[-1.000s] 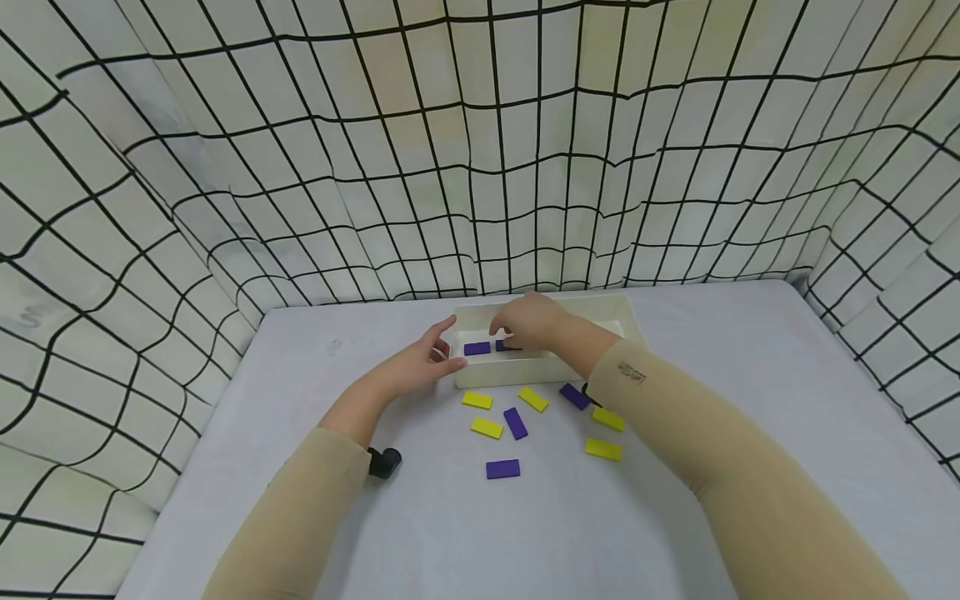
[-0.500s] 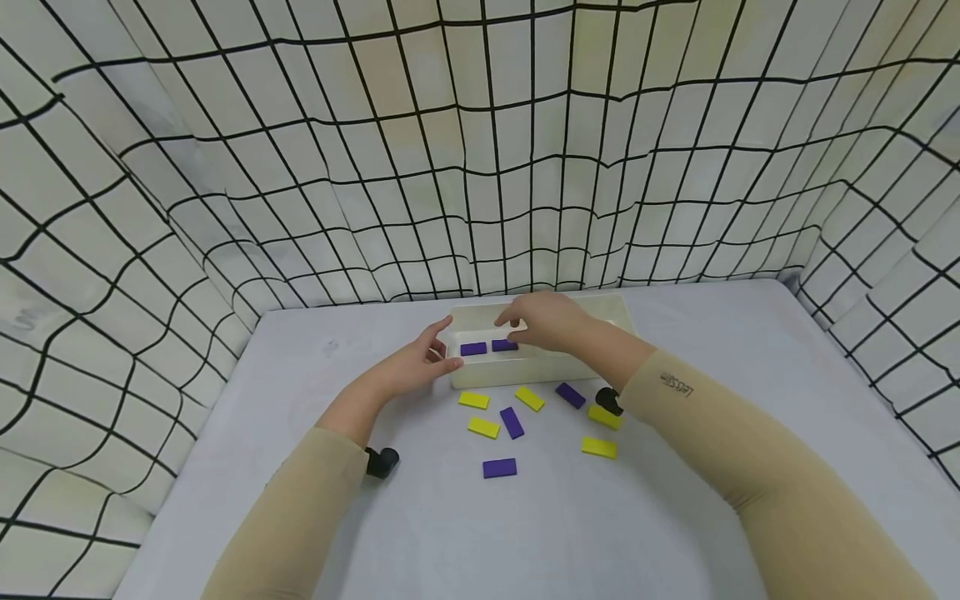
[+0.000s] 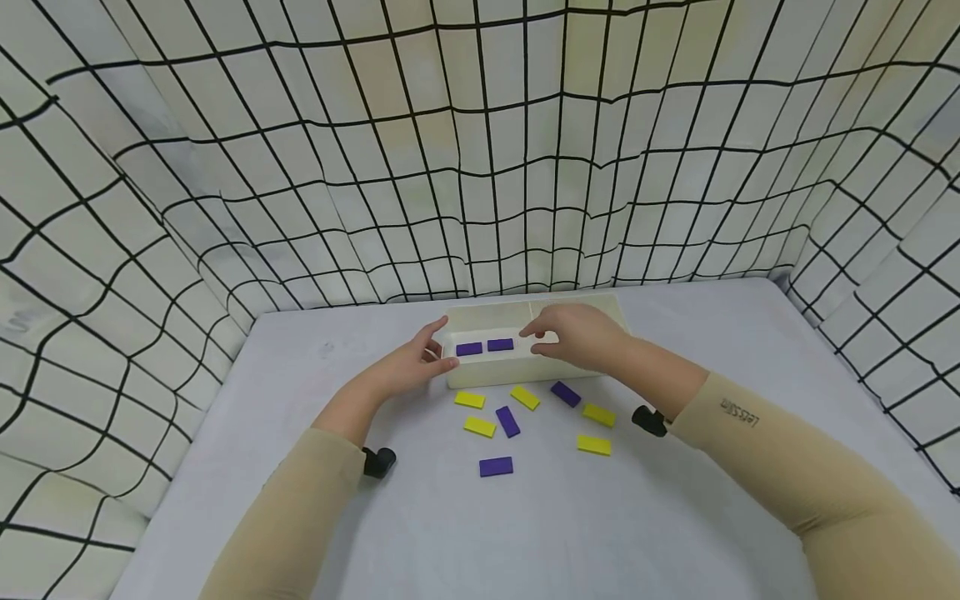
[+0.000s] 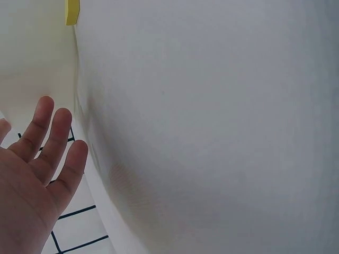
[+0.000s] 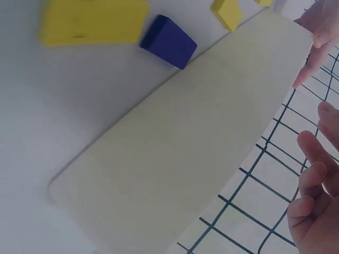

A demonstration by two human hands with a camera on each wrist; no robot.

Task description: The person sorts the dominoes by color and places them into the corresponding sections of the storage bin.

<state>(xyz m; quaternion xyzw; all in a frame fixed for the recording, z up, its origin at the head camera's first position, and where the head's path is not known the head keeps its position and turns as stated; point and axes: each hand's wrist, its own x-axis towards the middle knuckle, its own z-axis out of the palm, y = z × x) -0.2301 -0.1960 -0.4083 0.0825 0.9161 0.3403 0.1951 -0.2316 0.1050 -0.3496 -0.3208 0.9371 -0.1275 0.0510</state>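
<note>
- Right hand point(image 3: 581, 337) is now drawing away toward three o'clock from the inner purple block point(image 3: 500, 344); thumb and fingers are standing apart, holding nothing.
- That block is lying beside the outer purple block point(image 3: 468, 349) in the white tray point(image 3: 495, 373); I'm judging it released and placed.
- Left hand point(image 3: 407, 368) is touching the tray's nine-o'clock end, fingers loosely spread.
- Five yellow blocks point(image 3: 479, 427) and three loose purple blocks point(image 3: 496, 467) are lying toward six o'clock.
- Right sleeve point(image 3: 750, 437) is showing lettering, seemingly "LetsSlim"; spelling uncertain.
</note>
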